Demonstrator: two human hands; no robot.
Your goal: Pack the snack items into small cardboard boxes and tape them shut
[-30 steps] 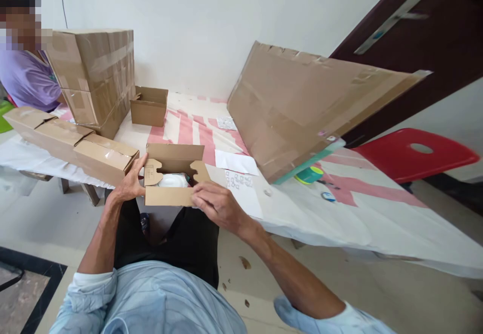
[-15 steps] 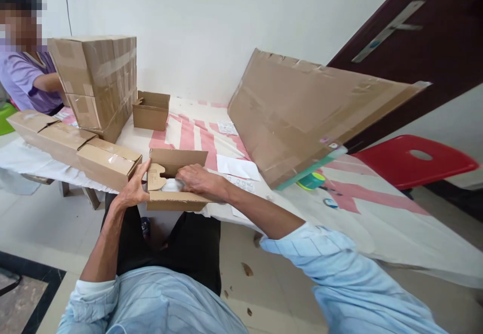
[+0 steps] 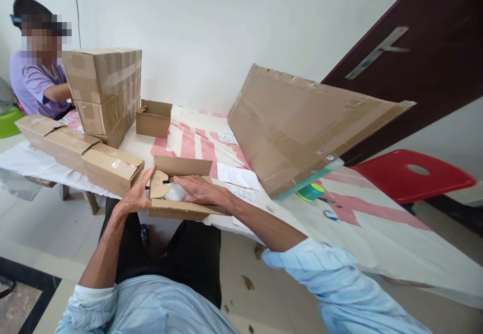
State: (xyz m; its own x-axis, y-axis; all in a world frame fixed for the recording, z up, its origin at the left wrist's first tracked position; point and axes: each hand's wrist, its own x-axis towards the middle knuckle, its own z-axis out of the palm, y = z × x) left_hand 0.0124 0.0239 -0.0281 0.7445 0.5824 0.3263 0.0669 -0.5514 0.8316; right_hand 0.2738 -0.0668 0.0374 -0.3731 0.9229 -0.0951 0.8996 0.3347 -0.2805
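Note:
A small open cardboard box (image 3: 177,208) sits at the table's near edge in front of me. My left hand (image 3: 136,196) grips its left end, thumb up by the left flap. My right hand (image 3: 196,189) lies inside the box, fingers pressed down on a white item (image 3: 174,191) that is mostly hidden by the hand and flap. The box's back flap stands upright.
A row of long closed boxes (image 3: 79,148) lies at the left, with a tall taped carton (image 3: 105,87) and a small open box (image 3: 153,117) behind. A large flat cardboard sheet (image 3: 302,122) leans at the right over a green tape roll (image 3: 310,191). Another person in purple (image 3: 37,82) sits far left. A red stool (image 3: 411,170) stands right.
My right hand moved from the box's front edge into the box and now presses on the white item. My left hand stayed on the left end. The view shifted slightly.

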